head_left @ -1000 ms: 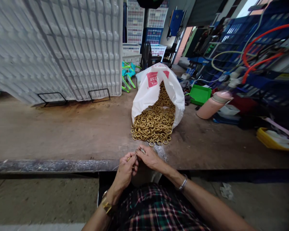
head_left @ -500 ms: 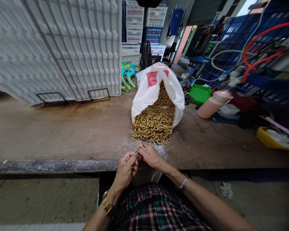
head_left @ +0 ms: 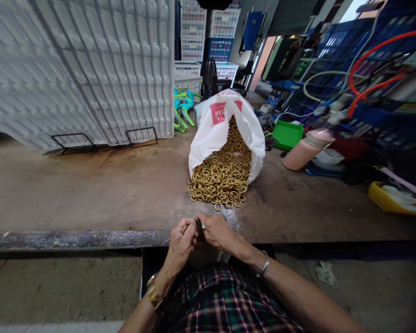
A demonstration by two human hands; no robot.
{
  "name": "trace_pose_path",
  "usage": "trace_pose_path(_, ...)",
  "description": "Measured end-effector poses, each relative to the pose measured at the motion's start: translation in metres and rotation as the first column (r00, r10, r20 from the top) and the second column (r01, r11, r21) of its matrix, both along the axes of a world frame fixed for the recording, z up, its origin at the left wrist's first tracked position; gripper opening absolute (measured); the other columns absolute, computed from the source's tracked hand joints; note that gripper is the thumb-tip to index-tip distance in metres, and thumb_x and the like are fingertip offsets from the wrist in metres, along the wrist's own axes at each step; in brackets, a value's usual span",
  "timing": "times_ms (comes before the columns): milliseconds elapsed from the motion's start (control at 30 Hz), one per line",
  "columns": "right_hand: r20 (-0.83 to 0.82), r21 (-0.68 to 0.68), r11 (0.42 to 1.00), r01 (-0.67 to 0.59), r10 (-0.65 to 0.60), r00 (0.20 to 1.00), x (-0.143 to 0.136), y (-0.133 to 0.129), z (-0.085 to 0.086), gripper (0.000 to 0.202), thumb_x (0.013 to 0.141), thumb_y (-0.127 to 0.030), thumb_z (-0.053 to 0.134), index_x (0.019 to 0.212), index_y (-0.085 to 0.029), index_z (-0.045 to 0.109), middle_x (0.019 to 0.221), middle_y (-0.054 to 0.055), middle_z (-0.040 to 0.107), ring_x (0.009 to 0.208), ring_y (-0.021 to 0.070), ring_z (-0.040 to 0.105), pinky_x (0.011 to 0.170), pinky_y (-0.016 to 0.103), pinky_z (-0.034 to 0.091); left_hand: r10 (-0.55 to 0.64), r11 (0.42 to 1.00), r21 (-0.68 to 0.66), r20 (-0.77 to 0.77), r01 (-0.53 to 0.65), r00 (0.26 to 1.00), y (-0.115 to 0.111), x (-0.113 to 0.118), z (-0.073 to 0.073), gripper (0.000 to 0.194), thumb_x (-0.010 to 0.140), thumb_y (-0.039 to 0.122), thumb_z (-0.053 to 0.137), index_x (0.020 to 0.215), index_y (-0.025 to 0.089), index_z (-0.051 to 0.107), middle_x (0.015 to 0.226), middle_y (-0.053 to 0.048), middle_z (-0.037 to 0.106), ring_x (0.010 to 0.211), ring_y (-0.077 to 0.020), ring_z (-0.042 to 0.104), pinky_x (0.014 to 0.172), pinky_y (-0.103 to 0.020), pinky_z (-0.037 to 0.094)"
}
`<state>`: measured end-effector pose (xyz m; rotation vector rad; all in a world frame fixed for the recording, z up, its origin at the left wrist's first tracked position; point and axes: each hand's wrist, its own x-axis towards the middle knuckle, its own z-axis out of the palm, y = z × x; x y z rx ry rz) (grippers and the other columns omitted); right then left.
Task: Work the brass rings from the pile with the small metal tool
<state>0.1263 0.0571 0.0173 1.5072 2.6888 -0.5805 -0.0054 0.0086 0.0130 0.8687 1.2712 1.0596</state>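
Observation:
My left hand (head_left: 180, 238) is closed on brass-coloured rings (head_left: 185, 229), one of which shows between thumb and fingers. Pinched in my right hand (head_left: 217, 230) is a small metal blade (head_left: 198, 225), turned dark side up and touching or nearly touching what the left fingers hold. Its exact kind is hard to make out. Both hands meet over the table's front edge. Just beyond them, a heap of brass rings (head_left: 218, 180) spills from a white plastic bag (head_left: 208, 138) lying on its side, a few loose rings nearest to me.
On the wooden table (head_left: 90, 194), ribbed clear plastic trays (head_left: 125, 69) stand at left in black wire stands (head_left: 142, 136). To the right are a green tray (head_left: 287, 135), a pink bottle (head_left: 307, 150) and a yellow tray (head_left: 395, 201). Stacked crates (head_left: 193, 27) rise behind.
My right hand has turned, so the blade that pointed up and away now lies between both hands against the left fingers. The left hand has barely moved. Bag and heap look the same.

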Motion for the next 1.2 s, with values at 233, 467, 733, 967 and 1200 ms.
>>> trace_pose_path(233,0.064,0.039,0.994,0.101,-0.103,0.993,0.005,0.017,-0.012,0.026,0.075,-0.013,0.042,0.099,-0.014,0.053,0.077,0.008,0.066,0.07,0.018,0.06,0.056,0.024,0.03,-0.12,0.993,0.033,0.226,0.115,0.967,-0.007,0.001,0.009,0.028,0.077,0.044,0.054,0.074,0.017,0.049,0.056,0.005,0.047,0.042,-0.0045,0.039,0.036,-0.015,0.029)
trace_pose_path(467,0.032,0.196,0.954,0.226,-0.237,0.971,-0.006,0.04,-0.007,0.029,0.079,-0.016,0.042,0.109,-0.017,0.045,0.091,0.009,0.064,0.081,0.0187,0.06,0.066,0.026,0.035,0.067,0.996,-0.081,0.512,-0.03,0.856,0.002,-0.006,-0.007,0.025,0.076,0.037,0.059,0.073,0.015,0.047,0.074,-0.001,0.058,0.047,-0.0045,0.045,0.036,-0.014,0.028)
trace_pose_path(733,0.129,0.221,0.94,0.26,-0.293,0.947,-0.022,0.052,-0.009,0.028,0.08,-0.011,0.04,0.106,-0.02,0.047,0.082,0.009,0.066,0.075,0.02,0.062,0.062,0.025,0.036,0.125,0.986,-0.166,0.639,-0.023,0.759,0.003,-0.015,-0.008,0.024,0.071,0.027,0.064,0.089,0.015,0.054,0.069,0.0,0.057,0.049,-0.0061,0.047,0.037,-0.015,0.031)
trace_pose_path(967,0.043,0.211,0.95,0.23,-0.244,0.969,-0.013,0.052,-0.008,0.025,0.077,-0.011,0.042,0.1,-0.019,0.051,0.082,0.007,0.065,0.073,0.0167,0.06,0.061,0.024,0.034,0.255,0.958,-0.276,0.691,-0.08,0.677,0.007,-0.021,-0.015,0.022,0.063,0.021,0.071,0.073,0.014,0.053,0.074,-0.004,0.059,0.06,-0.0095,0.055,0.039,-0.014,0.031)
trace_pose_path(1200,-0.276,0.19,0.971,0.145,-0.089,0.957,0.008,0.038,-0.016,0.017,0.08,-0.016,0.042,0.09,-0.02,0.055,0.073,0.001,0.061,0.064,0.0125,0.053,0.059,0.022,0.03,0.152,0.986,-0.131,0.457,-0.103,0.877,0.016,-0.006,-0.013,0.027,0.066,0.034,0.068,0.075,0.016,0.051,0.06,0.004,0.053,0.047,-0.0062,0.047,0.035,-0.014,0.028)
